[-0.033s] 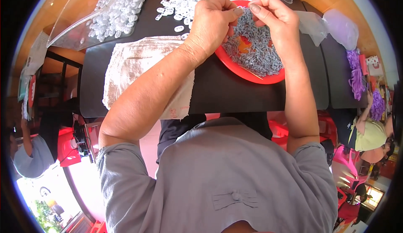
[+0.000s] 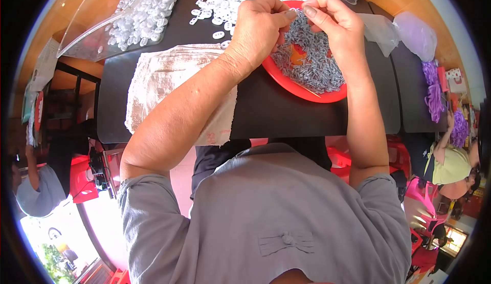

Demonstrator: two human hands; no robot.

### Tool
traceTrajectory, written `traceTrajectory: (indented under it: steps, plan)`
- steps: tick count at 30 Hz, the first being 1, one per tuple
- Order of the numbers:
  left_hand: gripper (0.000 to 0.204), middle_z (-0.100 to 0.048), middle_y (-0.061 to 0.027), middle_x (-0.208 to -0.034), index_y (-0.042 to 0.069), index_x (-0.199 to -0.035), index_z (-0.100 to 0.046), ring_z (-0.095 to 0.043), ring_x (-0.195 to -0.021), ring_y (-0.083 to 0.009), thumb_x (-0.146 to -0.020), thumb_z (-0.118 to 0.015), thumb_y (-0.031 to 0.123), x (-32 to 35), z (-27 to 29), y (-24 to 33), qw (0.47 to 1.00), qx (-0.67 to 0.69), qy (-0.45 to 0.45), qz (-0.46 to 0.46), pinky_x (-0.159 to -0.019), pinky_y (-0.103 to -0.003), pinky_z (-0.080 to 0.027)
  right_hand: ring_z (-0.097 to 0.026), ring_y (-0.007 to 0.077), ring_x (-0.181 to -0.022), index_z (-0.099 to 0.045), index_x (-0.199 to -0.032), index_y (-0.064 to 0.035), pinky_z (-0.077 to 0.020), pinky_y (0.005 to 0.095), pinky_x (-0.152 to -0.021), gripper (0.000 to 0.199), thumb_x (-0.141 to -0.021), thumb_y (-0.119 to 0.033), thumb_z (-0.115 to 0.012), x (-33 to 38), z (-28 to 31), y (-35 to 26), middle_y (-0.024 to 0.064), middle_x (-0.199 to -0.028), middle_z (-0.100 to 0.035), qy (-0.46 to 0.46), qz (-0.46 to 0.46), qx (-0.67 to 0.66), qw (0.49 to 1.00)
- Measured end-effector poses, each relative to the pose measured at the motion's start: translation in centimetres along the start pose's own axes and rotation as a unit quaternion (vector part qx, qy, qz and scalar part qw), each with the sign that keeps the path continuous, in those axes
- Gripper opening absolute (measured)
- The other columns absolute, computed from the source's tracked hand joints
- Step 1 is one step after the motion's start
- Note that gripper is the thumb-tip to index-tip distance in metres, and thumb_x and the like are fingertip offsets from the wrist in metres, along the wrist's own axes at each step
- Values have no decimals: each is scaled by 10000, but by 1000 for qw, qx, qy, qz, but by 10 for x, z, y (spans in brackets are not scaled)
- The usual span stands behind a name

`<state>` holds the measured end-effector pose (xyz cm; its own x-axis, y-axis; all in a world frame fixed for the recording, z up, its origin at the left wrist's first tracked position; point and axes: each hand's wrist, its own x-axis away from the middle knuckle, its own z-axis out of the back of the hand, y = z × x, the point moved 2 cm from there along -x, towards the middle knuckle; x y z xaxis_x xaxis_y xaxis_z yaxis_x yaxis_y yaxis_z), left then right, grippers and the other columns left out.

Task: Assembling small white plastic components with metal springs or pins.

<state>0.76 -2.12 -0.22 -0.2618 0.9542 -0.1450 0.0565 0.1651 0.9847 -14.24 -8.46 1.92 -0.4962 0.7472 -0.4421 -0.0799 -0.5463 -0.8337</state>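
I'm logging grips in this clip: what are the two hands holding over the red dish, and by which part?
Left hand and right hand meet fingertip to fingertip above the red plastic dish; any piece pinched between them is too small to tell.

The single view came from the camera on the left side of my head, and it looked steeply down over my chest and my grey short-sleeved shirt [image 2: 286,217] to the black flat table [image 2: 286,112] in front of me. It sat close: my own forearms filled the middle of the picture, rising from the lower edge to my left hand [image 2: 261,25] and my right hand [image 2: 335,25] near the top. The wide fisheye lens bent the table's straight edges toward the round dark rim. At the sides it took in the floor and another person in a grey top [image 2: 33,192] at the lower left. There was no second view to share anything with.
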Motion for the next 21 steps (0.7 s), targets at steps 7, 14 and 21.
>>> traceTrajectory:
  steps: [7, 14, 21]
  plan:
    - [112, -560, -16, -635, -21, -843, -616, -488, -475, -78, -884, -636, 81, 2, -1, 0, 1000, -9, 0, 12, -410, -233, -379, -553, 52, -766, -657, -946, -26, -464, 212, -700, 130, -925, -150, -625, 0, -4, 4, -17, -821, -617, -25, 35, 5, 999]
    - [96, -569, -13, -650, -16, -845, -631, -483, -498, -65, -873, -640, 75, 1, -1, -12, 992, -99, 31, -73, -432, -222, -385, -555, 64, -734, -627, -913, -8, -456, 220, -671, 125, -929, -125, -586, 4, -16, -2, -4, -777, -598, -25, -31, 23, 999]
    - [109, -593, -51, -626, -16, -774, -623, -536, -546, -116, -840, -645, 67, 6, -2, -8, 958, -170, 76, -217, -512, -270, -430, -568, 78, -702, -642, -882, 1, -440, 218, -659, 145, -927, -118, -572, 3, -18, 1, 17, -747, -615, -25, -71, -80, 994]
